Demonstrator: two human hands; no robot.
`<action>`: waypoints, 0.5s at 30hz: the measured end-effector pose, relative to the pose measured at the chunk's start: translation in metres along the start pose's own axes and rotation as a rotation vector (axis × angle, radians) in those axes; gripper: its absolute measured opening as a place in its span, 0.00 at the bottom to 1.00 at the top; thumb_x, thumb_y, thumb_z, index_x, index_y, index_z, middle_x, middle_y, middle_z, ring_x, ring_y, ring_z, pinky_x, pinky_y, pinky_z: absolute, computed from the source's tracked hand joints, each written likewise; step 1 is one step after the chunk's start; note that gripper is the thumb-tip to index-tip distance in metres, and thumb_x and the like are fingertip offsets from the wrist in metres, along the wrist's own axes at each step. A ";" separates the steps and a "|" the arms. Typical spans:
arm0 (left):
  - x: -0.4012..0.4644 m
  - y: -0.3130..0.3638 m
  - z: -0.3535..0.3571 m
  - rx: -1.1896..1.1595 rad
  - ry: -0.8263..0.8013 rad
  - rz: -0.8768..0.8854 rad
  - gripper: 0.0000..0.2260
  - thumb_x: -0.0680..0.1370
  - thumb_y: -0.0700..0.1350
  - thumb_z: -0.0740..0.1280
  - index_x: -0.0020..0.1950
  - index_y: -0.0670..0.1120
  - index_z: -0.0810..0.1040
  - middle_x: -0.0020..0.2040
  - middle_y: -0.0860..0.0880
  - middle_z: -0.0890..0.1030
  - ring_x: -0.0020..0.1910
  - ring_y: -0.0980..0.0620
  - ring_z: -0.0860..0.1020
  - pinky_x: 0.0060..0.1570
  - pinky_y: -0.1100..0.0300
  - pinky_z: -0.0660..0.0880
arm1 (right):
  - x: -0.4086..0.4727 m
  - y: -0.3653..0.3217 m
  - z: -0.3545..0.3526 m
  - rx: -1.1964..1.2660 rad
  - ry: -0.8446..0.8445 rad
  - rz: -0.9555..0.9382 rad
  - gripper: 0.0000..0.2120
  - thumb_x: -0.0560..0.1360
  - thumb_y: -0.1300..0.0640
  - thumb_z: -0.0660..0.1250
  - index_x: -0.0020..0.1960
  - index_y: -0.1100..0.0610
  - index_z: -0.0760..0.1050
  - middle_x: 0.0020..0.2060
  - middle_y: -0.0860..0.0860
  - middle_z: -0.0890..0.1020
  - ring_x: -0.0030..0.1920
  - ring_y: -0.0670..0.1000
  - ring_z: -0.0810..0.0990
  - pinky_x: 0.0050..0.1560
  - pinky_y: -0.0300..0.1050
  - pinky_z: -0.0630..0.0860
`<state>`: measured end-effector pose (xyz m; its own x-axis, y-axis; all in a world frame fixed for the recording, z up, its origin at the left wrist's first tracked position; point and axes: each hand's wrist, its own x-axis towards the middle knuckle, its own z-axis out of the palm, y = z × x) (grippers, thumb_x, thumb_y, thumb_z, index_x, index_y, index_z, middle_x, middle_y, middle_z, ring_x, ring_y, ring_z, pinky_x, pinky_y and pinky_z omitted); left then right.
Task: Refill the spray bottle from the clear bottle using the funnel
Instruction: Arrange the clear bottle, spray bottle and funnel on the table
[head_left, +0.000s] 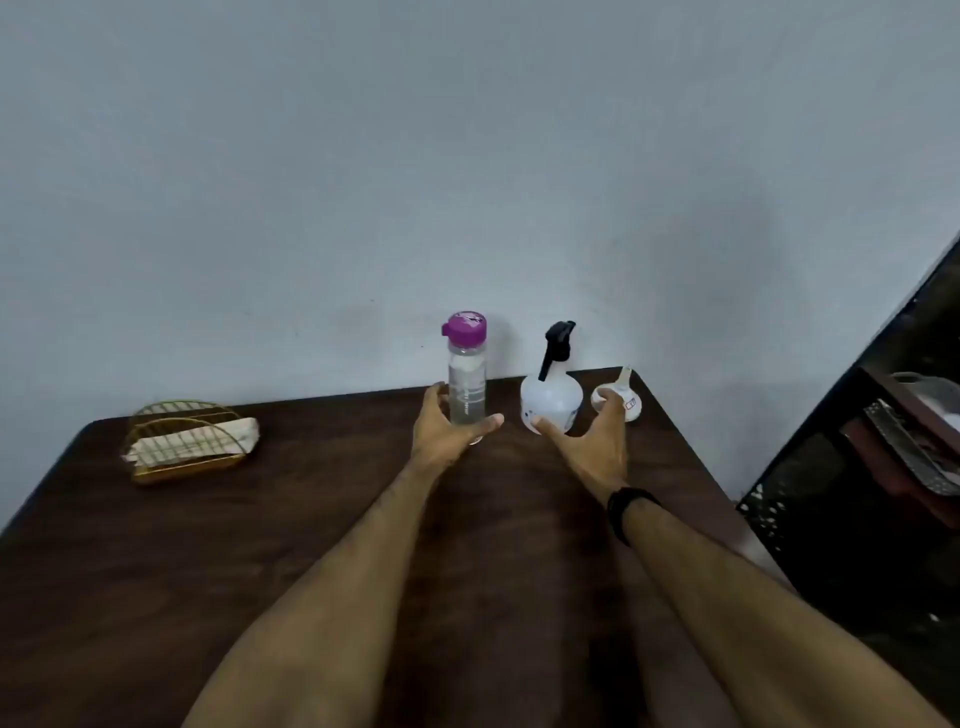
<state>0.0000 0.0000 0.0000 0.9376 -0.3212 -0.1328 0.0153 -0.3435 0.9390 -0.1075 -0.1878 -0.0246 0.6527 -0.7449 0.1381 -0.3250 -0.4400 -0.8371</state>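
A clear bottle (467, 387) with a purple cap stands upright near the far edge of the dark wooden table (291, 525). My left hand (445, 428) is spread around its base, fingers to its left and thumb to its right, not closed on it. To the right stands a white spray bottle (551, 397) with a black trigger head. My right hand (597, 439) is spread open at its base, thumb tip against the front of the bottle and fingers reaching past its right side. A white funnel (626, 400) lies on the table just behind those fingers.
A gold wire holder (184, 441) with folded cloth in it sits at the table's far left. A grey wall rises right behind the table. A dark shelf unit (883, 467) with items stands to the right of the table edge.
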 end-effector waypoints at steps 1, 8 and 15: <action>0.006 -0.004 0.007 -0.071 0.005 0.026 0.48 0.58 0.57 0.84 0.73 0.48 0.67 0.66 0.50 0.77 0.63 0.49 0.77 0.65 0.50 0.75 | 0.007 0.001 0.004 0.046 -0.020 -0.011 0.58 0.60 0.33 0.79 0.78 0.55 0.56 0.74 0.54 0.66 0.74 0.54 0.66 0.74 0.55 0.68; 0.017 -0.039 0.026 -0.029 0.136 0.211 0.22 0.71 0.48 0.78 0.62 0.46 0.77 0.53 0.51 0.83 0.52 0.52 0.82 0.56 0.57 0.77 | 0.036 0.018 0.028 0.080 -0.109 -0.218 0.51 0.68 0.39 0.77 0.80 0.53 0.54 0.76 0.52 0.64 0.76 0.54 0.64 0.74 0.52 0.65; -0.017 -0.065 -0.021 0.160 0.123 0.311 0.24 0.74 0.50 0.76 0.66 0.47 0.73 0.56 0.55 0.80 0.54 0.55 0.79 0.55 0.62 0.72 | 0.006 0.013 0.044 0.080 -0.064 -0.236 0.41 0.64 0.43 0.80 0.68 0.53 0.64 0.59 0.48 0.68 0.62 0.52 0.73 0.56 0.44 0.70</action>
<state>-0.0096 0.0467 -0.0524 0.9237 -0.3273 0.1994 -0.3226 -0.3829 0.8656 -0.0782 -0.1763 -0.0579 0.7468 -0.5918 0.3034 -0.1048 -0.5552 -0.8251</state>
